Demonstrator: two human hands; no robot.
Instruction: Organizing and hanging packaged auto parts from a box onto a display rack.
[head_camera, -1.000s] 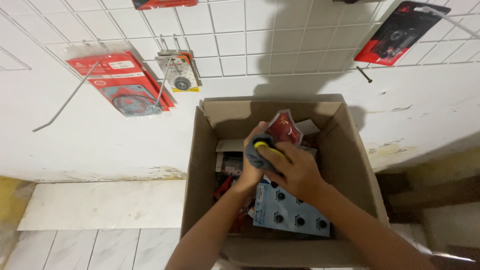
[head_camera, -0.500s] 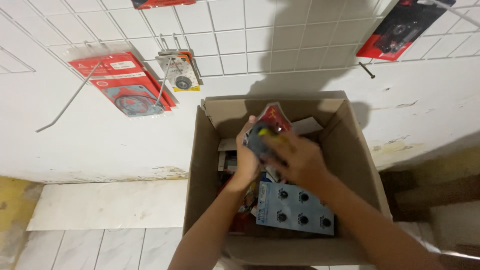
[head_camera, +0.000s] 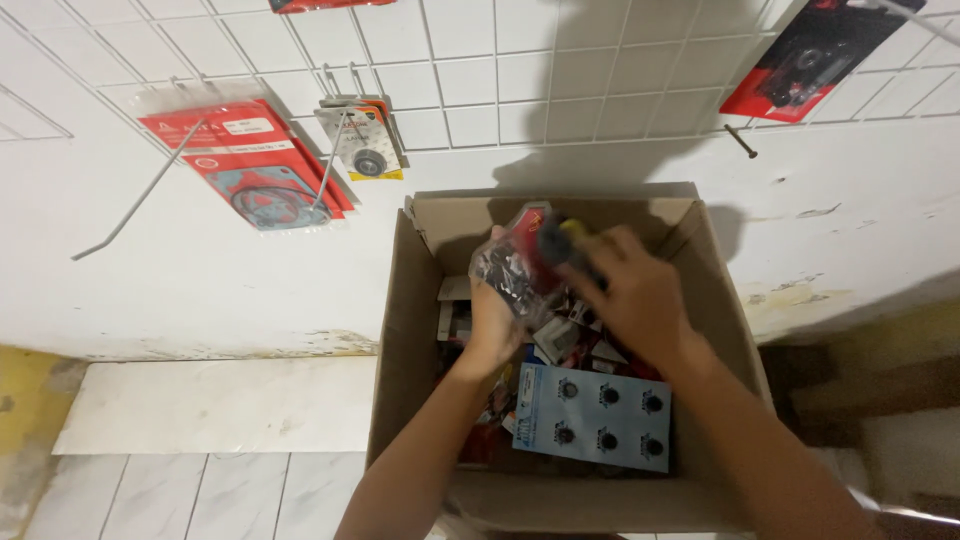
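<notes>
I see an open cardboard box standing on the tiled floor against a white wall, its flaps up and its inside crowded with packaged parts. At the box's 6 o'clock lies one blue card carrying six dark round pieces in two rows of three. Loose red, white and grey packets fill the middle — too jumbled for me to count.

On the white wire grid above, I count four hanging packets: a large red gasket pack at 10 o'clock, a small clear one with a round part just beside it, a red-and-black pack at 2 o'clock, and a red edge cut off at 12 o'clock. A bare wire hook juts out at 9 o'clock.

Both hands are over the box's 12 o'clock end. My left hand is curled round the underside of a clear bag with a red card, gripping it. My right hand is closed over the top, fingers on a dark piece with a yellow tip — blurred, so I cannot tell exactly what it is.
</notes>
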